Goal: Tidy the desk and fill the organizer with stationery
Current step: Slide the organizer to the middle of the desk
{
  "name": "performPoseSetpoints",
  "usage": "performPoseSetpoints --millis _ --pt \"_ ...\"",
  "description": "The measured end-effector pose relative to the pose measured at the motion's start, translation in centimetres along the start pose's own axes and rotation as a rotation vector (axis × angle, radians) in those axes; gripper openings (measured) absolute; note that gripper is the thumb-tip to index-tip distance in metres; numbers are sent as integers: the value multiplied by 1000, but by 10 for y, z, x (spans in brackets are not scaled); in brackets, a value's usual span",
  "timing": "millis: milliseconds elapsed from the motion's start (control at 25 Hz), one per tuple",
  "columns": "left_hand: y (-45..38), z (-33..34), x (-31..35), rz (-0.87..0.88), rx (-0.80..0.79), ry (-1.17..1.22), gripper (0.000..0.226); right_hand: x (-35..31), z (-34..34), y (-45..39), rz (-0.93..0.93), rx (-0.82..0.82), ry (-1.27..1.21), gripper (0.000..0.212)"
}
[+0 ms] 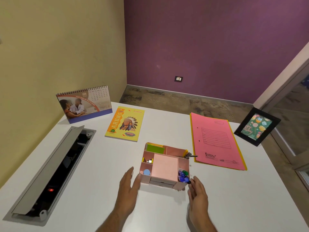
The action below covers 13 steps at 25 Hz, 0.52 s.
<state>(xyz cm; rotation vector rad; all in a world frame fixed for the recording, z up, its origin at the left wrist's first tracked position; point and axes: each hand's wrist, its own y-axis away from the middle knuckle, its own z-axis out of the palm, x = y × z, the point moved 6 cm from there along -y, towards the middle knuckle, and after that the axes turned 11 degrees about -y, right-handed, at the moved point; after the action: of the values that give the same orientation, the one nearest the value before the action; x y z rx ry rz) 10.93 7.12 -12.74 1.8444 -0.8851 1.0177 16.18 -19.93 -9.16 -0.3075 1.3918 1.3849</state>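
Looks basically done: the pink organizer point(164, 166) sits mid-surface already stuffed with pens point(183, 176) and sticky notes point(155, 148), and both the left hand point(129, 185) and right hand point(198, 195) flank it, fingers spread and empty, nothing loose left.

One head cam, wide-angle, looks fwd and down over the white desk point(93, 164) toward the room corner; both hands and organizer point(164, 166) sit near, low centre. No 2nd view.
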Motion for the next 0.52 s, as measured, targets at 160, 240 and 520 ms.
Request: performPoseSetpoints --millis 160,240,520 --pt "-23 29 19 -42 -91 215 59 9 21 -6 37 -100 -41 35" --pt "-26 35 23 -23 -89 176 59 11 26 -8 50 -132 -67 33" --pt "-17 29 41 -112 148 52 39 16 28 -16 92 -112 -135 26"
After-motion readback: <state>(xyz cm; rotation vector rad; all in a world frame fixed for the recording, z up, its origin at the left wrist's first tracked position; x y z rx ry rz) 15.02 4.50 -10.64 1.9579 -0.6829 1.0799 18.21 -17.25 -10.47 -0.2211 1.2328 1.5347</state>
